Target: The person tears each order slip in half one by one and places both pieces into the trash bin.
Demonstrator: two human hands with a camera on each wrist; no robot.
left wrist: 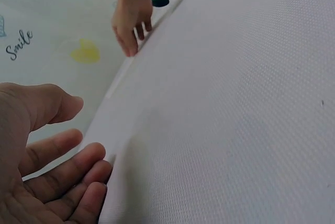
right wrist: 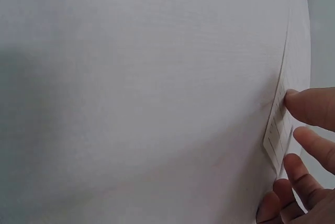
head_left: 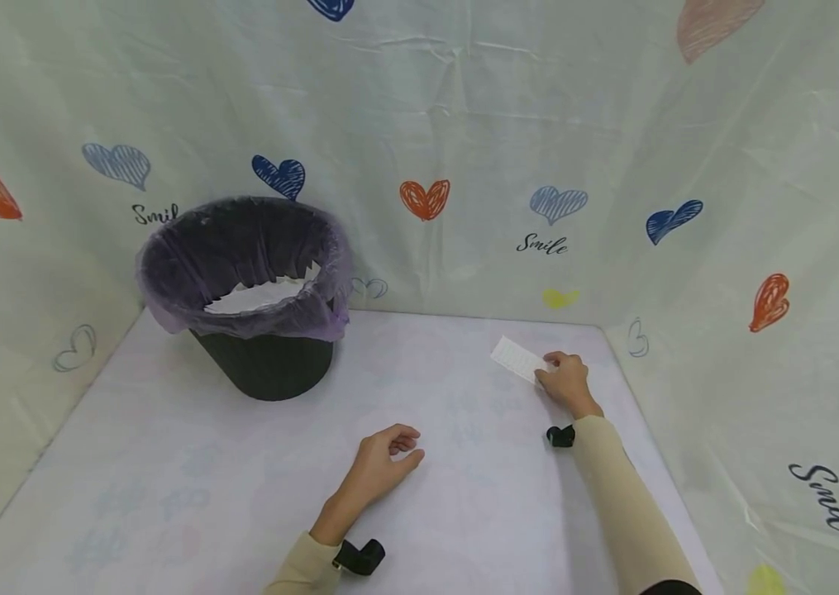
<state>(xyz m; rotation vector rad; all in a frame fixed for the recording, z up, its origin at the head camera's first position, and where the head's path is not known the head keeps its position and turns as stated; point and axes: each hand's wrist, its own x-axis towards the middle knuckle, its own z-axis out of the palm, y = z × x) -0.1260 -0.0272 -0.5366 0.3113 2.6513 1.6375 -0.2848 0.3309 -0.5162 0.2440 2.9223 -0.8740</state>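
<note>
A small white paper slip [head_left: 519,359] with faint printed lines lies low over the right back part of the table. My right hand [head_left: 566,383] pinches its near right end; in the right wrist view the thumb [right wrist: 309,106] lies on the printed face of the slip [right wrist: 277,130] and the fingers are at its edge. My left hand [head_left: 383,463] hovers above the front middle of the table, loosely curled around nothing. Its palm and relaxed fingers [left wrist: 84,166] show in the left wrist view, with the right hand [left wrist: 132,17] farther off.
A dark bin [head_left: 278,368] lined with a purple plastic bag [head_left: 337,273] stands at the back left, with white paper [head_left: 255,296] inside. The white table [head_left: 449,512] is bordered by hanging sheets [head_left: 479,149] printed with hearts at the back and sides.
</note>
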